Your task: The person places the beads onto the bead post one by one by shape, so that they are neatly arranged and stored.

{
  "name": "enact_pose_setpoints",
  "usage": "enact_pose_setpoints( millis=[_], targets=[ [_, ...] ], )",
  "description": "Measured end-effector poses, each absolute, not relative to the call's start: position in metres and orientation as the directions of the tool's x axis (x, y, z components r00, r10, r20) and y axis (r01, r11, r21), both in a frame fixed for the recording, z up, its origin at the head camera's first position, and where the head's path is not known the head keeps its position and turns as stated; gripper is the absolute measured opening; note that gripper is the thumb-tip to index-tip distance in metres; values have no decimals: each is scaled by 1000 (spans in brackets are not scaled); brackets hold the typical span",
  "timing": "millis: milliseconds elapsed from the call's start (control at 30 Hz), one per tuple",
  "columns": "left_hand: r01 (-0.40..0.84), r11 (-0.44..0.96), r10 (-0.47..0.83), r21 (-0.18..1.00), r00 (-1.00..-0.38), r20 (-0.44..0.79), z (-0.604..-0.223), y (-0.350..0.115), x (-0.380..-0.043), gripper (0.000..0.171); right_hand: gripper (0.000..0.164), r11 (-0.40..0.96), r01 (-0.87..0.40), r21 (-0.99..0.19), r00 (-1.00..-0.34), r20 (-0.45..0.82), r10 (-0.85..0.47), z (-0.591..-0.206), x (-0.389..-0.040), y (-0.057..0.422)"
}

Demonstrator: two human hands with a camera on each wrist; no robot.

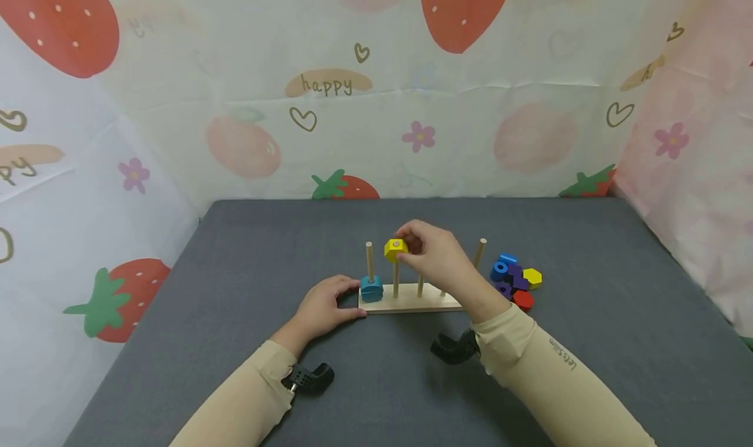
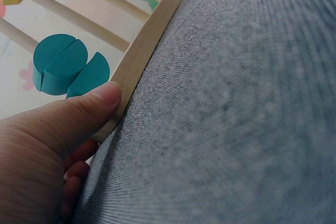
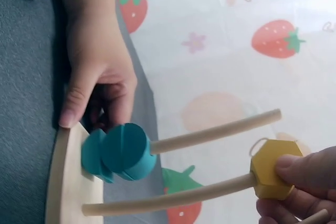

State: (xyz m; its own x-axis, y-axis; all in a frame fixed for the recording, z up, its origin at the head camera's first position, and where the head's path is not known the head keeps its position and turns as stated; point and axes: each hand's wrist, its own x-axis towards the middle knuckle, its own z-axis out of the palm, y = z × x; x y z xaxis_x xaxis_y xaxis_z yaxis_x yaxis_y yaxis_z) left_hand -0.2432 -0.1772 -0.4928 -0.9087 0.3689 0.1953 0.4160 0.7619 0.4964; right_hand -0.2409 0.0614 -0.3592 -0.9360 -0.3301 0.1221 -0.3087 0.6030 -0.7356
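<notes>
My right hand (image 1: 438,257) pinches a yellow hexagonal block (image 1: 395,250) between thumb and fingers. The block sits at the top of the second peg from the left, and in the right wrist view the peg (image 3: 210,191) runs into its underside. With its thumb at the front edge and its fingers behind, my left hand (image 1: 323,305) grips the left end of the wooden pegboard (image 1: 412,306). Teal blocks (image 2: 63,66) with rounded shapes are threaded low on the leftmost peg (image 1: 369,261), close to the left thumb. My right forearm hides part of the board's right end.
Right of the board lies a loose cluster of blocks: a yellow hexagon (image 1: 532,278), a red block (image 1: 522,300), blue blocks (image 1: 499,270) and purple ones (image 1: 514,274). The rightmost peg (image 1: 480,251) stands up beside my right wrist. A grey cloth (image 1: 265,251) covers the table.
</notes>
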Motion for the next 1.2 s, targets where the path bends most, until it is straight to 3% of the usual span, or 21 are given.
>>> enact_pose_setpoints(
  millis=[300, 533, 733, 900, 1200],
  targets=[
    [411, 764, 366, 497, -911, 190, -492, -177, -243, 58, 39, 533, -241, -811, -967, 154, -203, -371, -240, 59],
    [407, 766, 360, 497, -913, 193, -493, -176, -243, 57, 31, 450, -163, -878, -983, 103, -155, -385, -237, 58],
    [412, 763, 359, 498, -911, 204, -493, -176, -242, 58, 37, 377, -112, -920, -989, 68, -128, -398, -237, 56],
    [406, 762, 356, 504, -913, 198, -492, -176, -242, 58, 26, 379, -33, -925, -995, -7, -102, -410, -237, 55],
    [415, 764, 362, 494, -910, 204, -491, -176, -242, 58, 25, 389, 3, -921, -994, -44, -98, -427, -238, 54]
  ],
)
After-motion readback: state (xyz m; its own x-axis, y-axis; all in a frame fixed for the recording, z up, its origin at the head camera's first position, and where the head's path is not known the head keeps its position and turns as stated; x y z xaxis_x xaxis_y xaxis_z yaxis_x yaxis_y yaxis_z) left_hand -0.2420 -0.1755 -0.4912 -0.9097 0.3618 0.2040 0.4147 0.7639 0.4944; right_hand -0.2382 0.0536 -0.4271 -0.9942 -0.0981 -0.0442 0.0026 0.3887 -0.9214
